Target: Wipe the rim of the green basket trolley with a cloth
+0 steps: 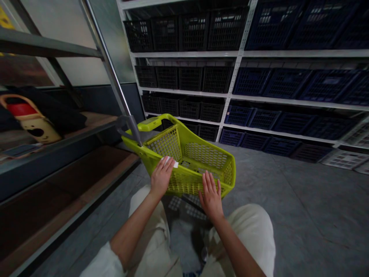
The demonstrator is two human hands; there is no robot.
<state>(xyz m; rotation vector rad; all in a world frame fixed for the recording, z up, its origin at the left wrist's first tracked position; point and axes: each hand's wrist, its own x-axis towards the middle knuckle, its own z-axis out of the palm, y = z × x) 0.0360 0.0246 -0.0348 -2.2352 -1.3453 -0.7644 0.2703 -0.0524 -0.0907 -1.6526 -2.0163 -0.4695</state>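
Note:
A lime-green plastic shopping cart with perforated sides stands in front of my knees. My left hand presses a small white tissue onto the near top rim of the cart, toward its handle end. The tissue is partly hidden under the fingers. Farther right, my right hand rests against the near side wall, its fingers stretched out and with nothing in it. Inside the basket, a green mesh flap stands at the handle end. A grey bracket is on the handle end.
On the left is a shelf rack with a metal post close to the cart. It holds a smiling yellow bottle holder and a phone. White shelving with black crates and blue crates lines the back.

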